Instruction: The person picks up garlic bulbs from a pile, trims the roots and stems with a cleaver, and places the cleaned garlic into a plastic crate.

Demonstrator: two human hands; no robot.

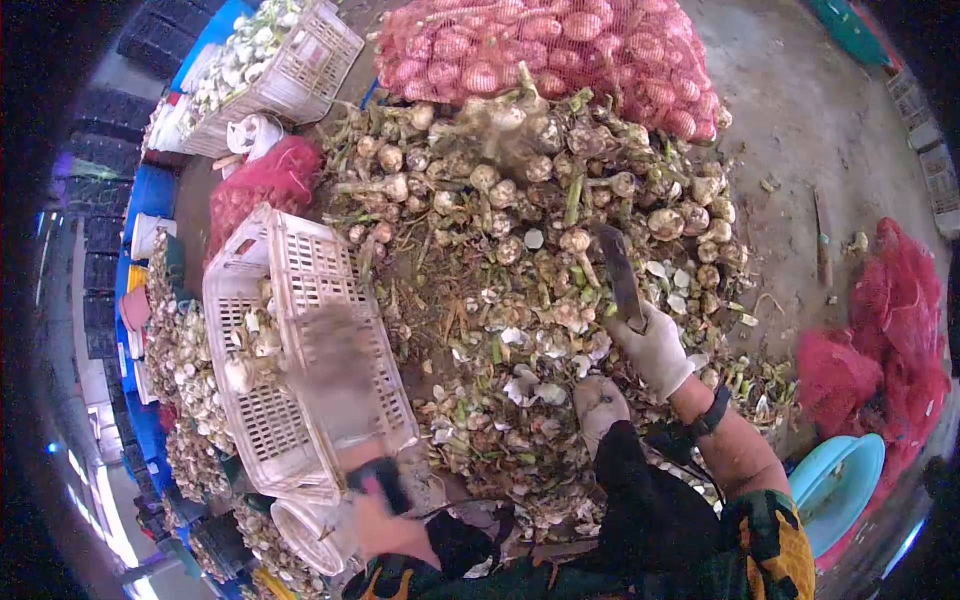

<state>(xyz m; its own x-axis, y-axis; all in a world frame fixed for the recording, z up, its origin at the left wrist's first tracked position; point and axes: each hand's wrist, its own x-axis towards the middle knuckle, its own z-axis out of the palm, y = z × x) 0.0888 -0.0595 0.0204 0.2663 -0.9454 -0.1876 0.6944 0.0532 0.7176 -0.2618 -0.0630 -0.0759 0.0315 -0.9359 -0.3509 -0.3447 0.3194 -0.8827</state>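
Observation:
My right hand [655, 348], in a white glove, is shut on the handle of a knife [620, 275] whose blade points up and away over a big pile of untrimmed bulbs with stalks and roots [520, 200]. My left hand [335, 380] is a motion blur over the near edge of a white plastic crate [300, 260] that holds a few trimmed bulbs. The blur hides whether it holds anything. Peels and cut stalks [520, 380] lie between my hands, by my shoe [600, 405].
A red mesh sack full of bulbs [560, 50] lies behind the pile. A second white crate of bulbs [290, 70] stands at the back left. Empty red mesh bags [900, 320] and a blue basin [840, 490] are at the right. More bulbs [185, 370] are heaped left of the crate.

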